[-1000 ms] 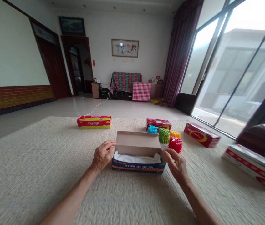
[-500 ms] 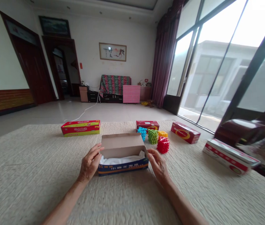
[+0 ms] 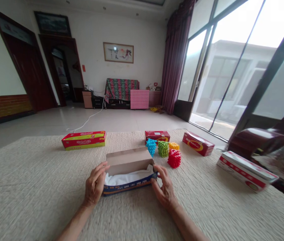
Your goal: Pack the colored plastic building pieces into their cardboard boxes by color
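Observation:
A dark blue cardboard box with orange stripes and white lettering sits before me on the woven mat, its brown lid raised at the back. White cloth lies inside it. My left hand holds the box's left end, fingers along the side. At the right front corner, my right hand grips the box with the thumb on the front and fingers around the end. Just behind my right hand stand a red spiky cube, a green one, a blue one and a yellow one.
A red and yellow-green box lies at the left of the beige mat. Two dark red boxes stand at the back right, and a white and red box is farther right. Glass doors line the right side.
The box has turned slightly, its right end now farther back than its left, and sits a little nearer me. Both hands moved with it. The right thumb has come onto its front.

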Demonstrator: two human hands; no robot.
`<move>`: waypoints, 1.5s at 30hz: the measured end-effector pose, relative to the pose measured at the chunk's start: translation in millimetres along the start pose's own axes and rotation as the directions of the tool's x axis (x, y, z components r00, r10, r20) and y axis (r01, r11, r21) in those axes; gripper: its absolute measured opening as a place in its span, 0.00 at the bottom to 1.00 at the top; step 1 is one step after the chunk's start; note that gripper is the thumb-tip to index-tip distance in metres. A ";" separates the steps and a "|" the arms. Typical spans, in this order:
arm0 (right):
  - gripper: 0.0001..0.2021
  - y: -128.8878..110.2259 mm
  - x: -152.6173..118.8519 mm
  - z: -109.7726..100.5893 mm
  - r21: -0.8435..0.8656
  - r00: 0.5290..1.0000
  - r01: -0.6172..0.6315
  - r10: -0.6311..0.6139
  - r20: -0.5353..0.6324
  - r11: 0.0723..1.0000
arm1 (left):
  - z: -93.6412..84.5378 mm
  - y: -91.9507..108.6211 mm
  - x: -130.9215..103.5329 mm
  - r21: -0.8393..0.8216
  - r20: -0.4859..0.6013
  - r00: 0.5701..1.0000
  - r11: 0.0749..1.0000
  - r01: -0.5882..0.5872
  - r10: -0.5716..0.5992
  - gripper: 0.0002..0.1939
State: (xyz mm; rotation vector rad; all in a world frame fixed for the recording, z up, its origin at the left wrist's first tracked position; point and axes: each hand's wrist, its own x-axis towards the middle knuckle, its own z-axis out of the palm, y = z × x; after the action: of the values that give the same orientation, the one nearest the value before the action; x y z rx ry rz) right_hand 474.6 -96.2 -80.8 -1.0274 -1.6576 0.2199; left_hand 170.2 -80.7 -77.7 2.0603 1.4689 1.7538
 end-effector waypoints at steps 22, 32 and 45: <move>0.23 9.6 17.6 11.5 0.034 0.996 0.009 -0.012 0.089 0.999 | -4.0 -24.7 5.2 0.068 0.071 0.997 0.998 0.004 -0.009 0.18; 0.21 22.9 31.0 20.4 0.068 0.997 -0.050 0.047 0.059 0.996 | 2.3 -38.4 19.7 0.028 0.057 0.998 0.999 -0.028 0.027 0.16; 0.31 69.6 208.6 0.5 -0.269 0.855 0.240 -0.072 0.514 0.933 | 3.8 -32.8 18.9 0.018 0.052 0.999 1.000 -0.017 0.016 0.16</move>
State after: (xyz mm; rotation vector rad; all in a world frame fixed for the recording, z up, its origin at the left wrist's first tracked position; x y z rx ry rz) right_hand 508.8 95.1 22.2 -1.1305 -2.3011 0.1051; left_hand 151.6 -48.2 -84.4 2.1158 1.4640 1.6845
